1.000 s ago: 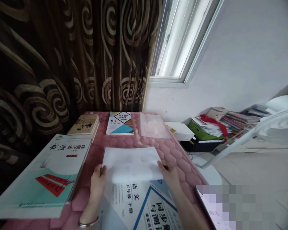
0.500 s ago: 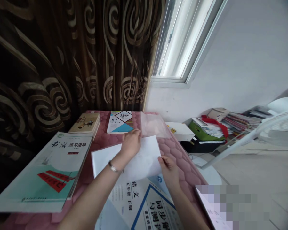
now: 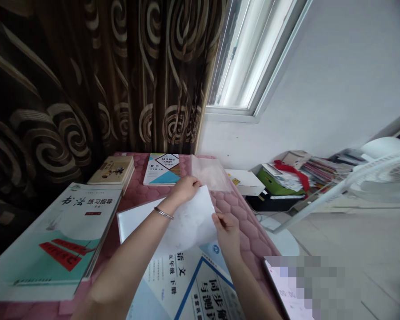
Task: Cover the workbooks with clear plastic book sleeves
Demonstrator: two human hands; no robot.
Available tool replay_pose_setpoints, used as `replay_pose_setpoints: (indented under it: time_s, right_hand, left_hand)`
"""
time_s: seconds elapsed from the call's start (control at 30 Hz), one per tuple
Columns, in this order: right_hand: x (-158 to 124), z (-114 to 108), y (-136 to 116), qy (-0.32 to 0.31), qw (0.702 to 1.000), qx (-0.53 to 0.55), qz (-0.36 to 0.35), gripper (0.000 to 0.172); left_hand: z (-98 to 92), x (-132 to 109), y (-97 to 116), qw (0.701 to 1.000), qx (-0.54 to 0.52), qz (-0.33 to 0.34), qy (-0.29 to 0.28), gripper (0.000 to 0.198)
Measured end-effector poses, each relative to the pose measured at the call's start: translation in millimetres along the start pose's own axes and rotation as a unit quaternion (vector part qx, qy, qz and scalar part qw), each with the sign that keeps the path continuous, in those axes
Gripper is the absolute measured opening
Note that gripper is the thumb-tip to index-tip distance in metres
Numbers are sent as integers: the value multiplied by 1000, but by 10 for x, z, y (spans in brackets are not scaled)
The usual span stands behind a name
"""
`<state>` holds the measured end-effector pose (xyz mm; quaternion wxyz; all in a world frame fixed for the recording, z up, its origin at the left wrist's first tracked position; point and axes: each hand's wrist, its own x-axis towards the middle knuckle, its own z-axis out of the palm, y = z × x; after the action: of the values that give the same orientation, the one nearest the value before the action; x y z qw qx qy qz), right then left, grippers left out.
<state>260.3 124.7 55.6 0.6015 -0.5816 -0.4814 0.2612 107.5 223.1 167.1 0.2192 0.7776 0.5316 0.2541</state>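
Now L hand: curled @ white sheet, 12 o'clk; grip unclear
R hand: pinching sheet edge, 3 o'clk

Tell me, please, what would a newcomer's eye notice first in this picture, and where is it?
Probably the dark curtain with pale swirls, which fills the upper left. Next is the white sheet near the centre, partly over a blue-and-white workbook, with the left hand at its far edge and the right hand gripping its right edge. The bright window stands right of the curtain.
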Motion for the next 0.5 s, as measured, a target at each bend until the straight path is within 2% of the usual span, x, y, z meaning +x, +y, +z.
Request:
replay_pose_setpoints:
  time_s: [0.27,0.5]
  right_hand:
    - [11,-121,-6,-54,998,-37,-9,39]
    - [-32,-189,43,-58,997,-50,-3,40]
  left_hand:
    - [62,-13,13,1000,30,8,1,26]
    - [82,-48,95,999,37,18,-10,27]
